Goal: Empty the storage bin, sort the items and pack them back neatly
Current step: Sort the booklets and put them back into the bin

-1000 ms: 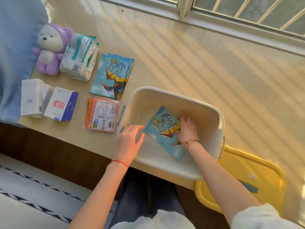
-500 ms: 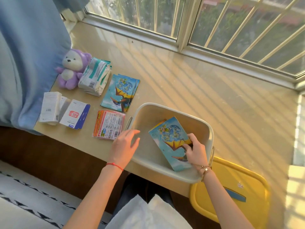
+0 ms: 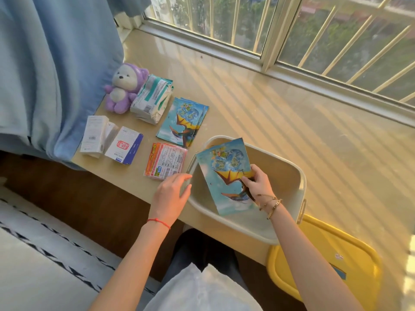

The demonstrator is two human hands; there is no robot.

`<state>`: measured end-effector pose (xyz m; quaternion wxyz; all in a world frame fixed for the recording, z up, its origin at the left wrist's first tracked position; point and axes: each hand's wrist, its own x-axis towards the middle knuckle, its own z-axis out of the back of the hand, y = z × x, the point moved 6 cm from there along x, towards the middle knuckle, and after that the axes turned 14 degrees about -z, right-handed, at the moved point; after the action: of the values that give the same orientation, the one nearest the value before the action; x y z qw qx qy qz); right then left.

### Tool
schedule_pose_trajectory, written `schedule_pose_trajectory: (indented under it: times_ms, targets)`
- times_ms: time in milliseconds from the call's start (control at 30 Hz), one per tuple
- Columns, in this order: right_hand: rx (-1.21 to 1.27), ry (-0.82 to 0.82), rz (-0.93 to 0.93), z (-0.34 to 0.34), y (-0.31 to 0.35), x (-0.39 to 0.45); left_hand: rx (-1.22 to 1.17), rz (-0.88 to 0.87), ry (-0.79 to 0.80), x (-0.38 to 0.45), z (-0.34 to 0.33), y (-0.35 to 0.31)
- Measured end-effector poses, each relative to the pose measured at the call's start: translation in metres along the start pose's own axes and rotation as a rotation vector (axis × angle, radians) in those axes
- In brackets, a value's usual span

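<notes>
Right hand (image 3: 257, 184) fingers (image 3: 248, 182) pinched on blue packet (image 3: 224, 176), held tilted over cream storage bin (image 3: 289, 187), long axis running from far-left to near-right. Left hand (image 3: 171, 196) fingers relaxed, apart, at bin's left rim. Beyond, on sunlit beige tabletop (image 3: 280, 113) under barred window (image 3: 314, 30): matching packets (image 3: 183, 121), orange packs (image 3: 166, 161), boxes (image 3: 124, 145), plush bear (image 3: 122, 88). Blue curtain (image 3: 56, 63) left.

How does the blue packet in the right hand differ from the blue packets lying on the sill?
The held packet is lifted and tilted over the bin, pinched by the right hand; the packets on the sill lie flat, untouched. The held packet appears to be one alone; those on the sill form a small overlapping stack. Both show the same blue picture with a yellow shape.
</notes>
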<state>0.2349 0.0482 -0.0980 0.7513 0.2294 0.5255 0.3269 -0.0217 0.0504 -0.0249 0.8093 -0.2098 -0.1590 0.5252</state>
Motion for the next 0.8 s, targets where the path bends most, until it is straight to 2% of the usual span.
schedule_pose_trajectory:
  times_ms: [133, 233, 333, 467, 633, 800]
  targets:
    - [0.094, 0.074, 0.0, -0.018, 0.028, -0.007, 0.023, 0.037, -0.038, -0.011, 0.022, 0.011]
    - [0.002, 0.131, -0.054, -0.052, 0.029, -0.009, 0.038, 0.074, -0.039, -0.02, 0.04, 0.022]
    - [-0.194, 0.072, -0.068, -0.085, 0.025, -0.008, 0.043, 0.116, -0.059, -0.029, 0.059, 0.033]
    - [-0.433, -0.089, -0.123, -0.099, 0.019, -0.007, 0.036, 0.138, -0.063, -0.034, 0.081, 0.052]
    - [-0.21, -0.107, -0.053, -0.099, 0.043, -0.024, 0.005, 0.123, -0.063, -0.027, 0.106, 0.084]
    - [0.057, -0.196, 0.034, -0.116, 0.104, -0.035, -0.028, 0.074, -0.047, -0.005, 0.133, 0.14]
